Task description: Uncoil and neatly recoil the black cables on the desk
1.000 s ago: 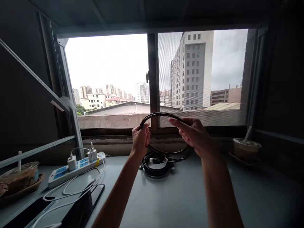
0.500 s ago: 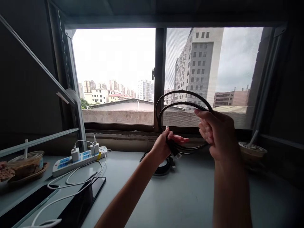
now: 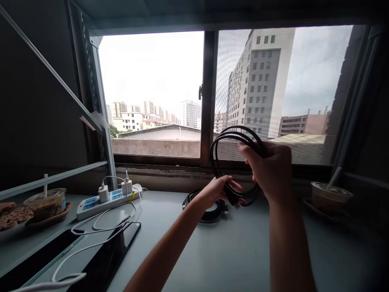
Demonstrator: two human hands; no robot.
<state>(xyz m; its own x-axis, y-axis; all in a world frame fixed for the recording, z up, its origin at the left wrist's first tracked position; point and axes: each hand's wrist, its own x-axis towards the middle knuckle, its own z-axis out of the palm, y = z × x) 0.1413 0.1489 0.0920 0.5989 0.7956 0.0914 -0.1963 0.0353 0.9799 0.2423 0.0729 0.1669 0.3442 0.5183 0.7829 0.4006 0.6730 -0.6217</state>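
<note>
Right hand grips the looped cable high, thumb over; left hand, loosely curled, holds it low, likely keeping the coil round.

The looped black cable you hold at centre right looks like smooth plastic with a faint sheen. At lower centre, your pale blue-grey tabletop is smooth, softly glossy. At lower left, you have a mirror-glossy flat black slab and a white plastic power strip.

Black cable in more loops, left fingers nearer right fingers
</note>
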